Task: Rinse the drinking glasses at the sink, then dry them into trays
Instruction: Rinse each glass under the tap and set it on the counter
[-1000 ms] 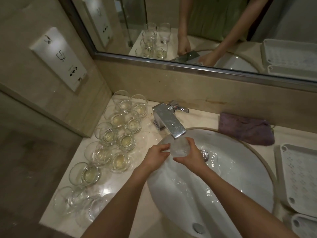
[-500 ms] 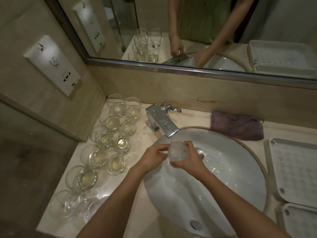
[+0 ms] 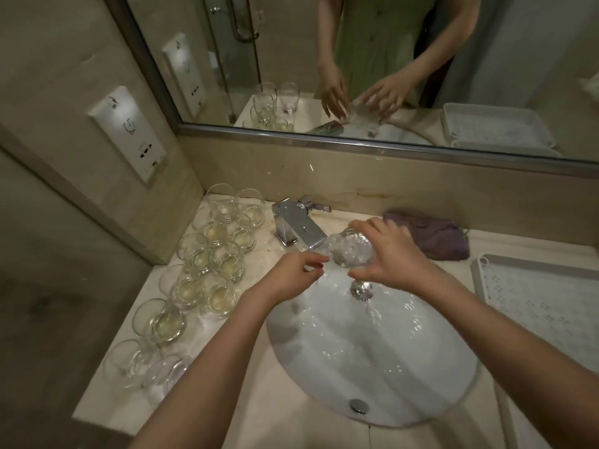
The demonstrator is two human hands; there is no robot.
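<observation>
Looking from left to right, we first see the dirty glasses (image 3: 207,273) well to the left of our left hand (image 3: 288,277), standing close together on the counter, many with some yellowish liquid in the bottom. Our left hand has just let go of the glass (image 3: 348,252): a moment ago it held one side, now its fingers are loosely curled and hold nothing, just beside the rim. Behind this hand the tap (image 3: 299,230) is running, and water spreads over the sink (image 3: 372,367) under both hands. Our right hand (image 3: 392,254) alone grips the glass, fingers curled around it from above, and it has lifted and tilted it to the right of the spout. We judge that the rinse of this glass is almost done. To the right of this hand lie the cloth (image 3: 431,236) and the trays (image 3: 544,306), with no glass in the part we can see, so drying has probably not begun.
</observation>
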